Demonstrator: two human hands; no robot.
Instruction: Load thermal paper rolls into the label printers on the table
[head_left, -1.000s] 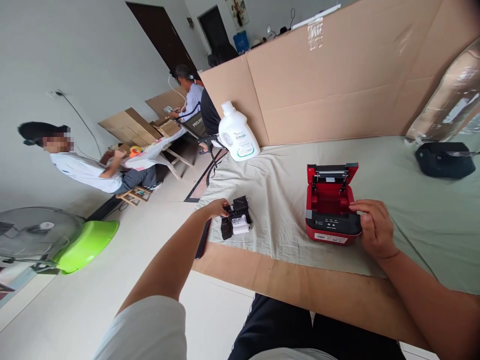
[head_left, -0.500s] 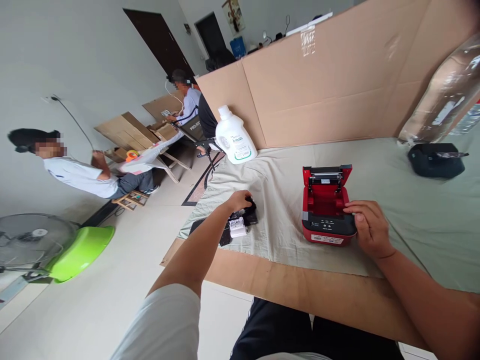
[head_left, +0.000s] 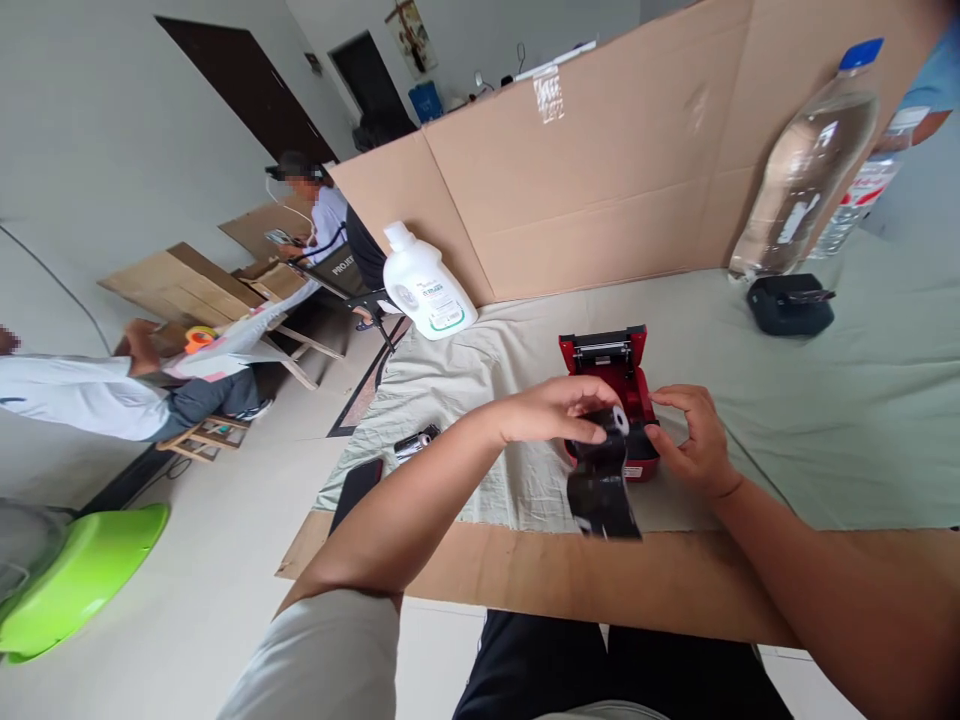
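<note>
My left hand (head_left: 574,410) is closed round a small paper roll (head_left: 619,420) with a glossy black outer side. A loose black tail of it hangs down in front of the printer. Behind it stands a small red and black printer (head_left: 611,360) on the cloth, its lid raised; the roll and my left hand hide much of its front. My right hand (head_left: 694,440) is at the printer's right side, thumb and fingers apart, the tips by its edge. Whether they touch it I cannot tell. Another small roll (head_left: 415,445) and a dark phone (head_left: 357,490) lie beyond my left forearm.
A white detergent bottle (head_left: 427,285) stands against the cardboard partition (head_left: 592,190). Clear plastic bottles (head_left: 814,170) and a black case (head_left: 791,305) are at the right. Two people sit at the left, near a green basin (head_left: 90,570). A thin cable crosses the cloth.
My left hand has moved right from the dark items on the cloth to the printer, carrying the paper roll. My right hand's fingers have spread a little. The view has turned right.
</note>
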